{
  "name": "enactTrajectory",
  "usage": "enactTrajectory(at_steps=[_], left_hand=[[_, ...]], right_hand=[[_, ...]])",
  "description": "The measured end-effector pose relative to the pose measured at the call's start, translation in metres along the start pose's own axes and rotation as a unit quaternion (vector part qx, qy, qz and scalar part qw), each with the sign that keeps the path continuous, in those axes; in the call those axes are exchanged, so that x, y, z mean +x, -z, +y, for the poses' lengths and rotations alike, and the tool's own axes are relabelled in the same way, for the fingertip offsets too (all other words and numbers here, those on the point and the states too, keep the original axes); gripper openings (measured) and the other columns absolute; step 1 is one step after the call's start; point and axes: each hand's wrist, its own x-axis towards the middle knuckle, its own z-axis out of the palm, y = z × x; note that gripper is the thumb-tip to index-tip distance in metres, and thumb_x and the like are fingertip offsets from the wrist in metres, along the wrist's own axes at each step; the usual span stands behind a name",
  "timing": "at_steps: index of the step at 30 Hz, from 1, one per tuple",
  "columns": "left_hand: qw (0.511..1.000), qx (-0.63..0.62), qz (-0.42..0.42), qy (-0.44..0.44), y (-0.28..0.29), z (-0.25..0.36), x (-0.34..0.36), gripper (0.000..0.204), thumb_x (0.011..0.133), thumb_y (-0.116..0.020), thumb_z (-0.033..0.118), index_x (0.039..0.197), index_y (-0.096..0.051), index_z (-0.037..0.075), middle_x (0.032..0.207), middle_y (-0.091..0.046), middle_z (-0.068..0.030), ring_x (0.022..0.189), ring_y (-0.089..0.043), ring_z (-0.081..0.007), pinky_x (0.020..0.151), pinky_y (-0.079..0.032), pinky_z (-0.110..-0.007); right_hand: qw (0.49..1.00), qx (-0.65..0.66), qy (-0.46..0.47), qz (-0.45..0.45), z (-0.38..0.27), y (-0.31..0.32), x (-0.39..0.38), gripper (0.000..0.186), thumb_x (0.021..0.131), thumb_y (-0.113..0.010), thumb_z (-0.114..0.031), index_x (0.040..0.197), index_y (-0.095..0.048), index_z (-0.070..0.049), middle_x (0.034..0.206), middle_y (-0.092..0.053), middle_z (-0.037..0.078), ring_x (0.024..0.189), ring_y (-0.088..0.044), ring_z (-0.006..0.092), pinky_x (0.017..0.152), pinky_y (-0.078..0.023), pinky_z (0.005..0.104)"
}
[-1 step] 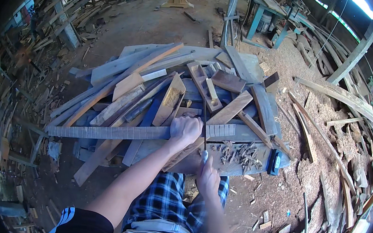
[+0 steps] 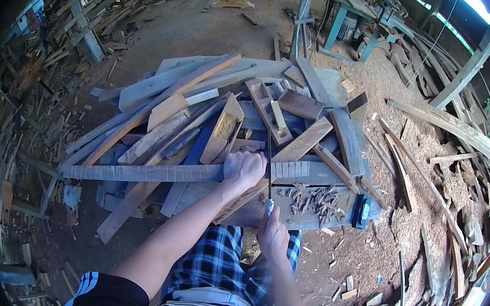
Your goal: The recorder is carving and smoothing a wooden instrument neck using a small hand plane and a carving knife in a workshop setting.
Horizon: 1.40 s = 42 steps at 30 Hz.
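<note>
A long, thin wooden strip marked with cross lines like a fretboard [image 2: 147, 172] lies across the workbench, left to right. My left hand [image 2: 244, 168] presses down on it near its right part. My right hand [image 2: 273, 232] grips the pale handle of a thin dark file or saw blade [image 2: 268, 161] that runs away from me, just right of my left hand and across the strip. Wood shavings [image 2: 314, 199] lie on the bench to the right of the blade.
The bench [image 2: 309, 219] is heaped with offcut boards and planks [image 2: 202, 106]. A blue clamp [image 2: 362, 212] sits at its right front edge. Sawdust and scrap timber cover the ground all round; a blue-legged table [image 2: 355, 15] stands at the back.
</note>
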Motion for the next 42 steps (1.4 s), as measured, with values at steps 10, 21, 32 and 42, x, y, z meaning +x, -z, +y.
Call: enactTrajectory(at_steps=[10,21,32,42], left_hand=[[1.000,0.011,-0.019,0.003,-0.001,0.005,-0.003,0.052,0.095,-0.038,0.030,0.064,-0.068,0.002,0.068,-0.066,-0.0219,0.065,-0.067,-0.0370,0.061,-0.054,-0.047],[1.000,0.018,-0.002,0.005,-0.005,0.008,0.007,0.049,0.095,-0.037,0.031,0.071,-0.067,0.000,0.070,-0.066,-0.0224,0.068,-0.068,-0.0370,0.064,-0.054,-0.047],[0.999,0.016,-0.027,0.010,-0.001,0.003,0.002,0.052,0.096,-0.036,0.031,0.070,-0.070,0.001,0.072,-0.067,-0.0204,0.069,-0.068,-0.0366,0.065,-0.054,-0.046],[1.000,0.019,-0.023,0.008,0.003,0.000,0.000,0.056,0.097,-0.033,0.032,0.067,-0.068,0.001,0.069,-0.065,-0.0223,0.067,-0.067,-0.0379,0.065,-0.054,-0.047]], right_hand=[[1.000,0.006,0.004,0.022,-0.001,-0.007,0.027,0.029,0.094,-0.046,-0.019,0.112,-0.044,0.003,0.065,-0.063,0.024,0.060,-0.063,0.0422,0.054,-0.050,0.0525],[0.999,0.034,-0.003,0.020,-0.007,0.001,0.050,0.031,0.096,-0.045,-0.020,0.114,-0.043,0.005,0.072,-0.062,0.029,0.067,-0.061,0.0469,0.058,-0.047,0.0568],[1.000,0.023,0.002,0.002,-0.013,0.007,0.041,0.026,0.097,-0.044,-0.020,0.109,-0.043,0.003,0.072,-0.062,0.030,0.069,-0.062,0.0463,0.060,-0.048,0.0555],[0.933,0.309,-0.051,0.180,0.021,0.003,0.027,0.014,0.100,-0.040,-0.014,0.104,-0.045,-0.001,0.056,-0.050,0.010,0.047,-0.054,0.0205,0.044,-0.038,0.0332]])
